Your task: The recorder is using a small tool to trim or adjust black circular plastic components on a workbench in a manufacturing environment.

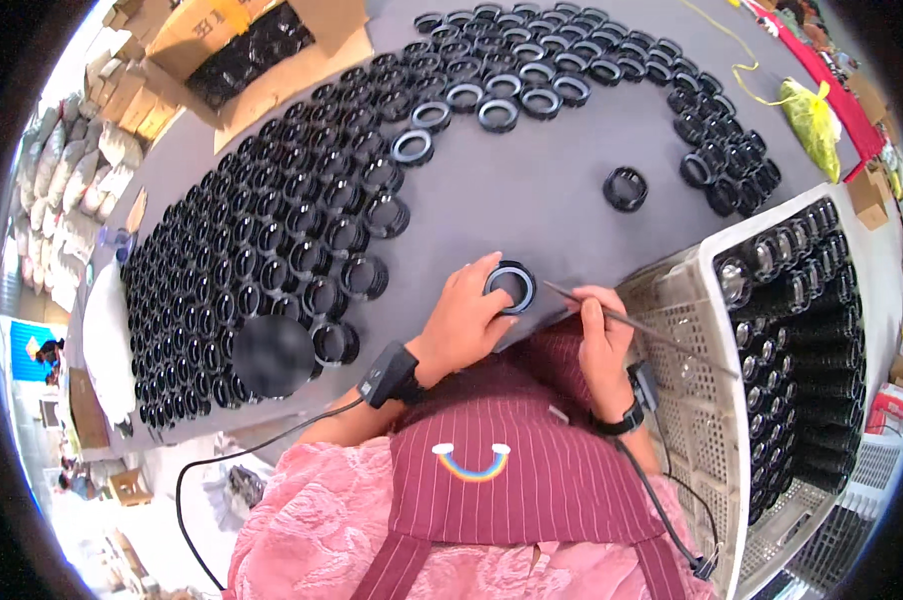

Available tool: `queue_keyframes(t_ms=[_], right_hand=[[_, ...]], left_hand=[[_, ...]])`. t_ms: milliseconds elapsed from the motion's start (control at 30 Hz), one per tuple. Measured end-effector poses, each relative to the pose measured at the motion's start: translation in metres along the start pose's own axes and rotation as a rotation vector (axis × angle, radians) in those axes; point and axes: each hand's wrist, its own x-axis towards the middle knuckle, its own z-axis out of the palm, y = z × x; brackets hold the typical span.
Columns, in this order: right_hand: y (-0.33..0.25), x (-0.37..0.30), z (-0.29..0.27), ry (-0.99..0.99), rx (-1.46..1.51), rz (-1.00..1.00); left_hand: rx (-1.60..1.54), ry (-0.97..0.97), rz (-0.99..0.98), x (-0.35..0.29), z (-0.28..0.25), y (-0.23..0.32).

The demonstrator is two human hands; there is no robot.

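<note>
In front of me, a black ring with a pale grey inner band (525, 270) rests near the table's front edge. My left hand (464, 318) is closed on its left side, fingers over the rim and thumb at the near edge. A thin, dark stick-like tool with a pointed tip (627, 320) is pinched in my right hand (602, 338). Its tip points left toward the ring, a little apart from it. Farther right, a single black ring (626, 189) lies alone on the grey table (492, 195).
Rows of black rings (302, 185) cover the table's left and far sides. A cardboard box (187, 45) stands far left. At right, a pale plastic crate (687, 300) holds stacked black and shiny parts. A yellow-green bag (810, 125) sits far right. Cables run from both wrists.
</note>
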Motion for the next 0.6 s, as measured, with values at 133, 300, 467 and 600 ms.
queue_keyframes(t_ms=[133,300,467,600], right_hand=[[0.007,-0.007,0.025,-0.129,0.026,-0.005],[0.008,0.001,0.048,-0.178,-0.176,-0.293],[-0.002,-0.002,0.054,-0.189,-0.205,-0.280],[-0.006,-0.007,0.052,-0.233,-0.230,-0.231]], left_hand=[[-0.148,0.067,-0.112,-0.031,-0.012,0.005],[-0.224,0.189,-0.077,-0.038,-0.011,-0.002],[-0.250,0.193,-0.094,-0.038,-0.011,-0.004],[-0.237,0.182,-0.094,-0.038,-0.007,-0.008]])
